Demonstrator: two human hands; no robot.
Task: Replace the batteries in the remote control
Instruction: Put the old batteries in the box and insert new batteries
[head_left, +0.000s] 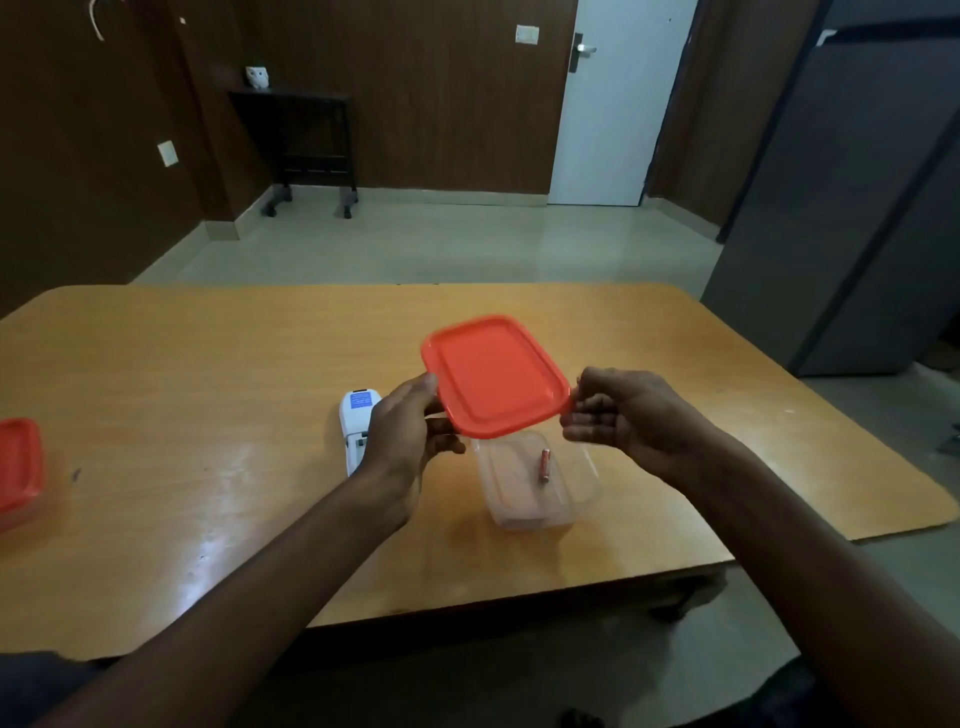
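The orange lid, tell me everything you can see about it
The orange lid is a rounded rectangle that looks like plastic, with a raised rim around a flat recessed panel. It is off its container, held in the air and tilted, above the clear container on the wooden table. The left hand grips its left edge, thumb on top. The right hand pinches its right corner. Nothing else touches it.

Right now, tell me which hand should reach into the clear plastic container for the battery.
Probably the right hand: it pinches only a corner of the orange rectangular plastic lid, directly above the small red battery. The left hand grips the lid's edge.
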